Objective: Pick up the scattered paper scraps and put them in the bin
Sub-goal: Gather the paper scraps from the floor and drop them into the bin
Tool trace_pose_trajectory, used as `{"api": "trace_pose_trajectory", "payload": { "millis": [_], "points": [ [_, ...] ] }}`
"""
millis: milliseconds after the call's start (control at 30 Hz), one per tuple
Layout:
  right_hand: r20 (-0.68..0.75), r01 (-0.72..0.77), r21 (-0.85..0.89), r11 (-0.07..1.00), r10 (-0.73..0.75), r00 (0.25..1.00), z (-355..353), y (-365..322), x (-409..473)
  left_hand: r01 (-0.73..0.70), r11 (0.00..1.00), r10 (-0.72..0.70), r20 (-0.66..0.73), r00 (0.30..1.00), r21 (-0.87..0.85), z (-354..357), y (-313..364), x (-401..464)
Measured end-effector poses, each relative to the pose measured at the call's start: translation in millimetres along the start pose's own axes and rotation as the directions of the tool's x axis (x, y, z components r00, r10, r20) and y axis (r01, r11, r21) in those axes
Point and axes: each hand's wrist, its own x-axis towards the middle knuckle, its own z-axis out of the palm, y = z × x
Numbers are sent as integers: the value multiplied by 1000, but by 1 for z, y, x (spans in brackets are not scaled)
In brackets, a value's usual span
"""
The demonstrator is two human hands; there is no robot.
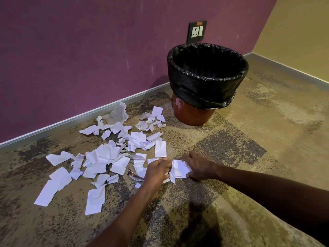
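Several white paper scraps [99,157] lie scattered over the patterned carpet, left of the bin. The bin [192,114] is brown and round, lined with a black plastic bag [206,75], and stands near the purple wall. Down at the carpet, my left hand [156,171] and my right hand [199,166] meet on a small bunch of white scraps [179,169]. My right hand's fingers curl round the bunch's right side. My left hand's fingers pinch its left edge.
A crumpled clear plastic piece [116,113] lies by the skirting board. A dark printed wrapper strip [135,175] lies just left of my left hand. A wall socket [196,31] sits above the bin. The carpet [267,122] stretches right toward a yellow wall.
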Motion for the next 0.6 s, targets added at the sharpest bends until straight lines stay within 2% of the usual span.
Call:
{"api": "trace_pose_trajectory", "payload": {
  "millis": [167,300,433,600],
  "points": [
    [-5,6,29,1000,-5,1000,-5,0,2,-8,1000,8,-2,1000,-4,1,1,-2],
    [-145,42,123,992,-24,989,-14,0,2,-21,999,22,19,1000,-47,3,3,-5],
    [-336,59,168,984,1,942,-30,-13,5,-20,988,24,29,999,-152,7,6,-2],
    [-424,200,210,957,-96,901,-56,-63,6,19,947,-32,-35,999,-322,19,21,-4]
  ]
}}
